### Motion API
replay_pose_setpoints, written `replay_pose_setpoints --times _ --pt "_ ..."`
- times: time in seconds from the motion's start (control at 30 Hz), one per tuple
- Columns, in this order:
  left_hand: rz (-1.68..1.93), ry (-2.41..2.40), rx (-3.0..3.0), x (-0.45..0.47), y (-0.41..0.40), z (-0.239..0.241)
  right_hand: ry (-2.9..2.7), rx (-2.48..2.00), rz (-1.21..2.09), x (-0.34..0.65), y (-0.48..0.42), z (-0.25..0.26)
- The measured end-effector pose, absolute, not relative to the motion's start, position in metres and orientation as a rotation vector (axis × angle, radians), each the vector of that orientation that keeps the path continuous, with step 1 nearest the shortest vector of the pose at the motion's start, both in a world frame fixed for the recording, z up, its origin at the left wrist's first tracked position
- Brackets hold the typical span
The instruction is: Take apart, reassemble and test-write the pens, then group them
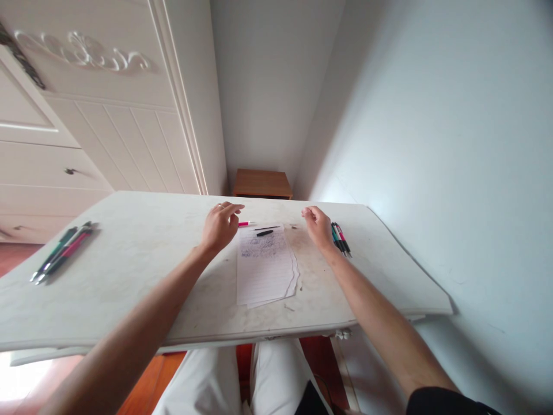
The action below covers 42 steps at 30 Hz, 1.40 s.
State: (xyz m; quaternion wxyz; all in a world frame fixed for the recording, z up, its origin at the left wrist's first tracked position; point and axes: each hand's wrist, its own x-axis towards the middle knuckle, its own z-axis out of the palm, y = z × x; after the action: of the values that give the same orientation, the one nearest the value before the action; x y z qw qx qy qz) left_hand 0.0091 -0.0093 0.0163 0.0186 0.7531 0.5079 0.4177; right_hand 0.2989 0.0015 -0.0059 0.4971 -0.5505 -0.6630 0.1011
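Note:
My left hand [219, 227] is over the table at the left edge of the paper, its fingers stretched out and apart. Just beyond its thumb lies a pink pen barrel [244, 223]. My right hand [318, 226] is to the right of the paper with its fingers curled together; anything between them is too small or hidden to make out. Lined paper sheets [261, 282] with dark scribbles lie between my hands. On their upper part rest a short black pen part [265, 233] and a thin dark refill [266, 228].
Several pens [341, 239] lie beside my right wrist, and more pens [64, 253] lie at the far left of the white table [151, 230]. Behind the table stands a brown wooden cabinet [262, 182]. A pale wall [432, 144] borders the right side.

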Motion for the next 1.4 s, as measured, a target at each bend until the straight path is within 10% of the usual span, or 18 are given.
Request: replay_pose_setpoints --times 1.4 --pt "0.931 1.442 2.202 -0.037 0.015 -0.001 -1.658 -1.409 0.405 0.286 -0.014 -0.002"
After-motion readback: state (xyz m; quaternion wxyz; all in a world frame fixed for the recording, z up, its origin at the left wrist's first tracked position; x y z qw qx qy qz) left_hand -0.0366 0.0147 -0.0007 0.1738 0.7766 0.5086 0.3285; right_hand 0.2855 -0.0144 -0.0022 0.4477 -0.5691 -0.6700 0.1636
